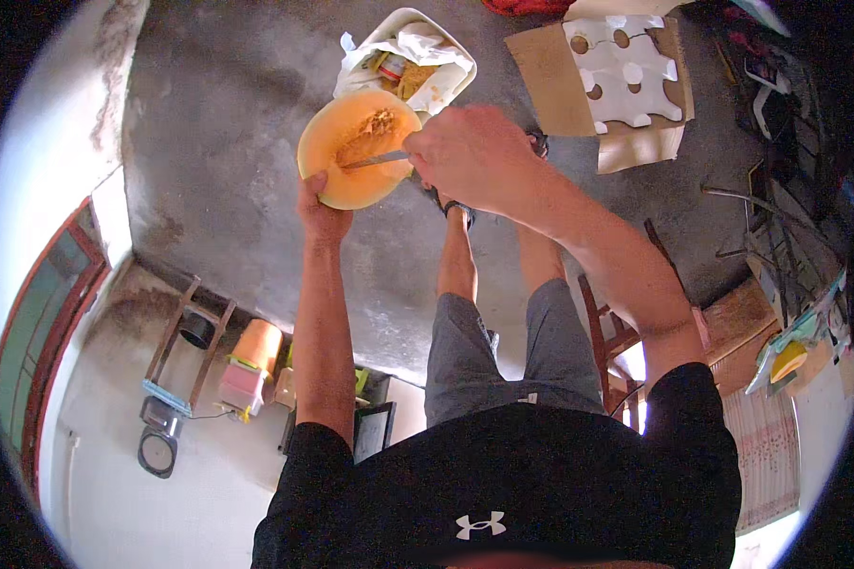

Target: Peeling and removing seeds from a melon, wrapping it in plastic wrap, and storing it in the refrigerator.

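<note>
My left hand [323, 209] holds a halved melon [327, 128] from its near left rim, with the thumb over the edge. The cut side is turned up and shows orange flesh, and a clump of seeds [380, 123] sits in the upper part of the hollow. My right hand [465, 156] is closed round a narrow metal utensil [375, 159]. Its far end touches the flesh near the middle of the melon; I cannot tell whether it is a spoon or a knife. Just beyond the melon stands a waste bin [467, 71] lined with a white bag, with scraps inside.
An opened cardboard box [541, 81] with a white moulded insert [626, 71] lies on the grey floor [228, 142] at the far right. Metal-legged furniture [778, 218] stands along the right side. A wooden chair [603, 327] is behind my right leg. My sandalled feet are close to the bin.
</note>
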A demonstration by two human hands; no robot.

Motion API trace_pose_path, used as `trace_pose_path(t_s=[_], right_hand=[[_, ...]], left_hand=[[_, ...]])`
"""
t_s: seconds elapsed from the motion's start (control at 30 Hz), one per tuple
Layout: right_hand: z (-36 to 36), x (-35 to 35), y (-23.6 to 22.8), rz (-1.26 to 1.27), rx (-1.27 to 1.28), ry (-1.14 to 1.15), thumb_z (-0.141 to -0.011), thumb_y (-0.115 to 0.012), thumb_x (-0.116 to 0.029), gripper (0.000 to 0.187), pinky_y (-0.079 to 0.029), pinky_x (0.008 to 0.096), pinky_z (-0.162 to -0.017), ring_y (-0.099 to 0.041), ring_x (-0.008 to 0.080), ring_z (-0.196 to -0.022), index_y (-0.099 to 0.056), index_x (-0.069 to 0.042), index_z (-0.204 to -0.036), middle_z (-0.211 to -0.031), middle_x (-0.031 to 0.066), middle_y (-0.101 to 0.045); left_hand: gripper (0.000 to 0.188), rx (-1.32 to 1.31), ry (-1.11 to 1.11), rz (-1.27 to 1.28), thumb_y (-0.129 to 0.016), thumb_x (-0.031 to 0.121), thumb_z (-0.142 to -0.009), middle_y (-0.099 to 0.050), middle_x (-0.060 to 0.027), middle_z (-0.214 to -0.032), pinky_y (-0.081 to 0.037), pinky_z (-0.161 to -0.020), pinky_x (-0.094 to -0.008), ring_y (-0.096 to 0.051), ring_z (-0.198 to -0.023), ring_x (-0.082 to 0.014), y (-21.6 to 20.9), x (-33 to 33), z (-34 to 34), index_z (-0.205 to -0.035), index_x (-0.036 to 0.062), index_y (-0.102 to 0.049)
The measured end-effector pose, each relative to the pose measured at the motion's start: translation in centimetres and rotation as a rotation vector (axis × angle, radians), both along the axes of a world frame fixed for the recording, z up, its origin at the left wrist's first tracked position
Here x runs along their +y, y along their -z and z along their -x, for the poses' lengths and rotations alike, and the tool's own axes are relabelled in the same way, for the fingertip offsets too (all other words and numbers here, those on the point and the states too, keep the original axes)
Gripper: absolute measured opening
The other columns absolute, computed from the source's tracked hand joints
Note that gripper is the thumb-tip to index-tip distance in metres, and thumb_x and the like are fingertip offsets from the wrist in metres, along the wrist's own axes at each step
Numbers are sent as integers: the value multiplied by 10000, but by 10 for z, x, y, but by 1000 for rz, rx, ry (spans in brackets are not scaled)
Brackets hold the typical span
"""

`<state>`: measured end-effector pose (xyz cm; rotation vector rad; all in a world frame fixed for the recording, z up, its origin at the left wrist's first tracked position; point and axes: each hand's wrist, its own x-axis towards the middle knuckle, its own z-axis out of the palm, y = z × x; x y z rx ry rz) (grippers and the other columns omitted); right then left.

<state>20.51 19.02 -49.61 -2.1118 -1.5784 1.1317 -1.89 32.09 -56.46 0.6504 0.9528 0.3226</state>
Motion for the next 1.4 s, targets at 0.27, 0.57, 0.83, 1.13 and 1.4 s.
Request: trace_pose_path(t_s=[0.27,0.57,0.83,1.13,1.4], right_hand=[[5,-7,12,-3,45,132,-823,-538,-203,186,-532,467,-645,-650,344,-684,-657,-68,-774,-714,141,-652],[13,-13,23,-3,96,246,-833,-560,-200,161,-522,482,-640,-643,359,-677,-658,-72,-827,-689,147,-644],[28,-12,16,-54,141,275,-855,-551,-230,191,-518,491,-641,-643,366,-696,-657,-71,-851,-705,162,-640],[34,-17,12,-49,131,341,-855,-566,-226,181,-515,485,-638,-643,353,-710,-653,-67,-863,-722,161,-640],[-14,-16,41,121,-16,190,-850,-552,-268,218,-520,476,-713,-649,332,-788,-675,-105,-924,-801,136,-665]], left_hand=[[660,5,-98,64,-558,289,-775,-483,-147,-1346,-397,-1045,-467,-479,-1240,-313,-5,-5,-10,-1358,26,-399],[647,-24,-102,68,-535,302,-788,-495,-141,-1331,-402,-1040,-461,-488,-1228,-310,-9,-8,-21,-1355,18,-404],[651,9,-104,68,-532,316,-795,-490,-141,-1338,-399,-1045,-454,-473,-1250,-304,-11,-12,-21,-1363,28,-397],[637,21,-152,60,-519,290,-808,-465,-144,-1365,-377,-1063,-468,-452,-1269,-313,-13,-13,-24,-1371,26,-382],[598,68,-84,64,-531,291,-834,-488,-132,-1330,-387,-1052,-460,-477,-1240,-308,-15,-11,-29,-1354,28,-392]])
